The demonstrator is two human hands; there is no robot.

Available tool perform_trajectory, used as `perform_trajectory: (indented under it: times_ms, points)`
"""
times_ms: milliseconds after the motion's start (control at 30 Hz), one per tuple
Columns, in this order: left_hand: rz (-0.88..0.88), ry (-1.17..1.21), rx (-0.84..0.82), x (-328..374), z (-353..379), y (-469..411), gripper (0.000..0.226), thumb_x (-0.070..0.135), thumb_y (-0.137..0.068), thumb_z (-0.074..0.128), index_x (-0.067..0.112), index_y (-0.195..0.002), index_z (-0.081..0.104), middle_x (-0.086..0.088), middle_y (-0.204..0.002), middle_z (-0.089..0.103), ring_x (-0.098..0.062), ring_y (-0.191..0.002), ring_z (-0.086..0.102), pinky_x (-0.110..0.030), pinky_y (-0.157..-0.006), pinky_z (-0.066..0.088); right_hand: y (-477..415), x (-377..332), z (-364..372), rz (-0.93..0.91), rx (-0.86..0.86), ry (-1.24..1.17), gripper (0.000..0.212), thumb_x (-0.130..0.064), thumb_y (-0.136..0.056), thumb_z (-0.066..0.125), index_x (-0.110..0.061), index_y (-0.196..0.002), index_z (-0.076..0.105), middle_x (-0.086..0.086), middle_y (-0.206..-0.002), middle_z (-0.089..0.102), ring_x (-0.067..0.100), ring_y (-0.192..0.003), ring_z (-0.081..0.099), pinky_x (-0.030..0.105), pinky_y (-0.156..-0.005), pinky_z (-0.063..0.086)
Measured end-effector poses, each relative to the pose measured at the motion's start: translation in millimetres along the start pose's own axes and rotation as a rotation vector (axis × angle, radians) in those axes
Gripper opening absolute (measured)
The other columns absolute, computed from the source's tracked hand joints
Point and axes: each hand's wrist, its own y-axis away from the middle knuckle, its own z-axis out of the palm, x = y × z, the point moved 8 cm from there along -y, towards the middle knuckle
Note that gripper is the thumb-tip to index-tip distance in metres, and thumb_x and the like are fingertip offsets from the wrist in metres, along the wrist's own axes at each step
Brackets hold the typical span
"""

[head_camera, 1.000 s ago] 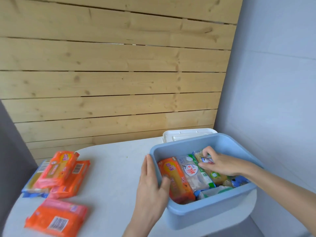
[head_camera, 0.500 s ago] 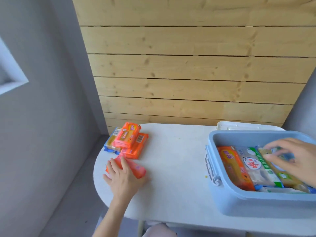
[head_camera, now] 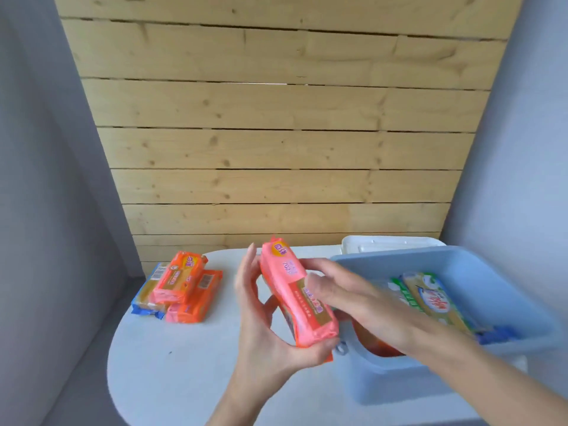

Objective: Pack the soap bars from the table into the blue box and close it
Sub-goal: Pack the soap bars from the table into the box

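Lifted off the table, pink soap bar (head_camera: 296, 298) sits gripped by left hand (head_camera: 264, 330), loose-fingered right hand (head_camera: 353, 298) touching, beside soap-filled blue box (head_camera: 491, 262).

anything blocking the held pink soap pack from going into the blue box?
Nothing visible. The pink soap pack is held in the left hand, with the right hand on it, beside the open blue box. The white lid lies behind the box.
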Motion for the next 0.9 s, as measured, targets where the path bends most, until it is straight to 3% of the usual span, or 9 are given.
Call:
perform_trajectory:
  times_ms: [100, 167, 233, 300, 400, 500, 633, 767, 900]
  points:
    - [0.102, -0.068, -0.075, 9.3, 33.1, -10.3, 0.119, 0.036, -0.043, 0.085, 0.032, -0.139, 0.015, 0.01, -0.145, 0.024, 0.003, -0.135, 0.028, -0.008, -0.103, 0.033, 3.6, -0.5, -18.9, -0.012, 0.17, 0.148, 0.047, -0.057, -0.066, 0.064, -0.045, -0.11, 0.052, -0.01, -0.099, 0.072, 0.008, -0.091, 0.068, 0.035, -0.084, 0.054]
    - [0.058, -0.122, -0.17, 0.3, 56.1, -11.6, 0.125, 0.056, -0.045, 0.081, 0.037, -0.142, 0.004, 0.002, -0.152, 0.016, -0.002, -0.142, 0.016, -0.009, -0.111, 0.02, 18.5, 12.0, -52.8, 0.069, 0.341, 0.199, 0.037, -0.051, -0.063, 0.059, -0.036, -0.097, 0.056, -0.011, -0.084, 0.069, 0.008, -0.08, 0.066, 0.034, -0.077, 0.051]
    - [-0.002, -0.268, -0.203, -14.8, 68.7, -6.0, 0.118, 0.066, -0.053, 0.07, 0.036, -0.14, -0.004, 0.009, -0.153, 0.003, 0.006, -0.142, -0.001, -0.001, -0.109, 0.004, 32.0, 24.0, -93.1, 0.138, 0.497, 0.225, 0.033, -0.044, -0.065, 0.056, -0.025, -0.092, 0.057, -0.007, -0.078, 0.066, 0.015, -0.077, 0.064, 0.036, -0.072, 0.049]
    - [-0.107, -0.316, -0.213, -34.4, 79.3, 6.0, 0.101, 0.058, -0.065, 0.063, 0.038, -0.135, -0.006, 0.014, -0.15, -0.003, 0.015, -0.137, -0.011, 0.003, -0.105, -0.002, 47.8, 36.6, -143.8, 0.212, 0.629, 0.371, 0.021, -0.035, -0.074, 0.058, -0.018, -0.087, 0.056, -0.001, -0.078, 0.064, 0.024, -0.08, 0.062, 0.036, -0.067, 0.046]
    - [-0.289, -0.291, -0.255, -62.5, 90.8, 26.9, 0.079, 0.026, -0.087, 0.052, 0.038, -0.128, -0.014, 0.012, -0.152, -0.008, 0.006, -0.139, -0.012, -0.009, -0.109, -0.003, 71.9, 59.3, -210.5, 0.472, 0.733, 0.884, 0.015, -0.022, -0.08, 0.06, -0.011, -0.085, 0.052, 0.013, -0.09, 0.066, 0.034, -0.088, 0.062, 0.032, -0.063, 0.039]
    - [-0.395, -0.266, -0.275, -72.5, 95.6, 33.5, 0.071, 0.027, -0.083, 0.037, 0.041, -0.125, -0.018, 0.02, -0.149, -0.012, 0.013, -0.132, -0.012, -0.011, -0.108, -0.002, 73.4, 89.6, -225.5, 0.621, 0.683, 1.221, 0.025, -0.016, -0.08, 0.059, -0.004, -0.101, 0.055, 0.019, -0.106, 0.067, 0.036, -0.097, 0.063, 0.032, -0.066, 0.042]
    - [-0.422, -0.287, -0.293, -73.7, 95.8, 34.8, 0.074, 0.028, -0.08, 0.039, 0.047, -0.123, -0.019, 0.027, -0.143, -0.011, 0.014, -0.132, -0.008, -0.015, -0.112, 0.003, 53.4, 126.0, -202.4, 0.635, 0.572, 1.401, 0.035, -0.007, -0.085, 0.054, -0.008, -0.118, 0.044, 0.012, -0.104, 0.068, 0.033, -0.095, 0.065, 0.034, -0.06, 0.039]
    - [-0.408, -0.295, -0.31, -72.1, 97.5, 34.1, 0.077, 0.022, -0.086, 0.042, 0.052, -0.118, -0.021, 0.028, -0.143, -0.015, 0.014, -0.132, -0.012, -0.016, -0.114, 0.002, 48.6, 128.8, -195.9, 0.641, 0.496, 1.625, 0.025, -0.01, -0.086, 0.051, -0.015, -0.109, 0.062, 0.003, -0.114, 0.057, 0.024, -0.112, 0.05, 0.03, -0.071, 0.042]
    - [-0.446, -0.23, -0.328, -69.0, 87.2, 36.7, 0.071, 0.039, -0.092, 0.045, 0.045, -0.135, -0.01, 0.029, -0.147, -0.012, 0.021, -0.131, -0.016, 0.001, -0.104, -0.006, 53.2, 135.9, -199.1, 0.688, 0.425, 1.443, 0.032, -0.03, -0.088, 0.053, -0.011, -0.114, 0.06, 0.007, -0.117, 0.052, 0.024, -0.111, 0.055, 0.032, -0.078, 0.047]
